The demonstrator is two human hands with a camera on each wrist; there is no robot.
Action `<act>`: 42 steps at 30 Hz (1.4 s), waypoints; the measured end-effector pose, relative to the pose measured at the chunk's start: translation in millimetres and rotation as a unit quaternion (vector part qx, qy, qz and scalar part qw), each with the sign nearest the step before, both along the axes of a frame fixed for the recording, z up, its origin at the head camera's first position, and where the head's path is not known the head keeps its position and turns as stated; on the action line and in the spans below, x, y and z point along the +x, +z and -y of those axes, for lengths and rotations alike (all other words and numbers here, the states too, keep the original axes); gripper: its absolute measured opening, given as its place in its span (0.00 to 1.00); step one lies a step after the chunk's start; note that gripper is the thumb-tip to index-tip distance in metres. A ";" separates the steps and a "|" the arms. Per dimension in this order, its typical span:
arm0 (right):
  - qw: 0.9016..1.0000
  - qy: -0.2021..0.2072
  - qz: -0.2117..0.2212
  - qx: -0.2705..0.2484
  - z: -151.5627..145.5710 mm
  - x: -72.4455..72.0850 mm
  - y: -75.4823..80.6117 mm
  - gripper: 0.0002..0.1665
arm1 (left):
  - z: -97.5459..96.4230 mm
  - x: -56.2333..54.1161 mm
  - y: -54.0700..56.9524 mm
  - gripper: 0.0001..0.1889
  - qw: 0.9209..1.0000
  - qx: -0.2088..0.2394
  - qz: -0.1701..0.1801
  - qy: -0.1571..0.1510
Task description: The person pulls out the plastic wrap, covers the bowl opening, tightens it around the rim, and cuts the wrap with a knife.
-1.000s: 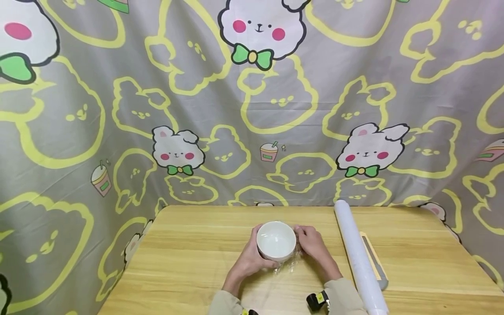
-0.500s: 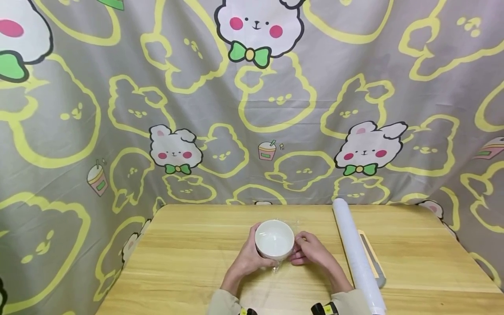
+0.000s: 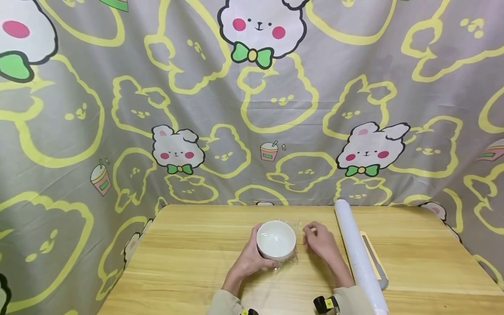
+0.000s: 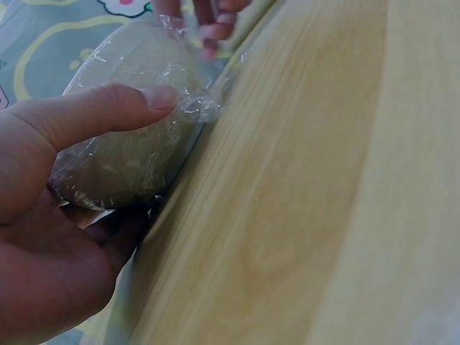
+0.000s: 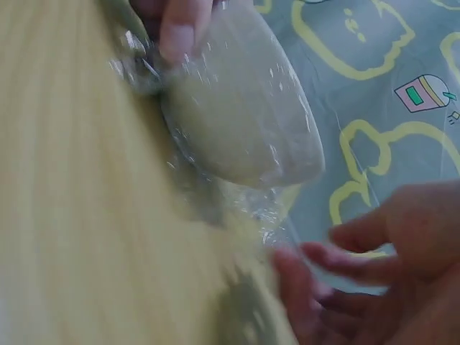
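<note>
A white bowl (image 3: 276, 239) stands mouth up, low over the table. My left hand (image 3: 249, 258) grips it from the left, thumb along its near side. Crinkled plastic wrap (image 4: 172, 79) clings to the bowl's outer wall and bunches near its base; whether film spans the mouth I cannot tell. A loose edge of the film sticks out to the right of the bowl. Beside that edge is my right hand (image 3: 322, 243), apart from the bowl. Its fingers (image 5: 352, 266) are loosely bent, with a gap to the thumb; whether they touch the film is unclear.
A long roll of plastic wrap (image 3: 360, 258) lies right of my right forearm. Partly behind it is a flat orange-and-grey tool (image 3: 378, 267) with a dark slot. The wooden table (image 3: 189, 245) ends at a patterned curtain (image 3: 220, 105) at the back and sides.
My right hand, earlier against the bowl's right side, dipped to its lower right and has now drawn away up and to the right. My left hand keeps its hold on the bowl.
</note>
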State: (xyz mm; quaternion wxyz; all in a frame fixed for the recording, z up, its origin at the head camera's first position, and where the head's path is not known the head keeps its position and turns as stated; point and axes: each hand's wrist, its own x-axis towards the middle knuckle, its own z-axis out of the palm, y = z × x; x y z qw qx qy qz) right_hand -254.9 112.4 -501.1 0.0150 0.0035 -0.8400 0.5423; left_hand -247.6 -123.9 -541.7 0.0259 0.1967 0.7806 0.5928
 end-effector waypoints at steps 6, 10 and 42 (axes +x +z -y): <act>0.985 0.089 -0.136 0.048 0.0 -32.6 0.8 0.15 | 4.0 -1.1 1.5 0.62 1.000 0.006 -0.002 -0.012; 0.976 0.186 -0.109 0.041 3.0 -47.0 -7.2 0.20 | 5.4 0.2 2.3 0.62 1.000 -0.001 0.001 -0.026; 0.992 0.044 -0.106 0.047 6.7 -50.9 -29.7 0.11 | 2.5 0.0 -0.4 0.62 0.999 0.005 0.010 -0.032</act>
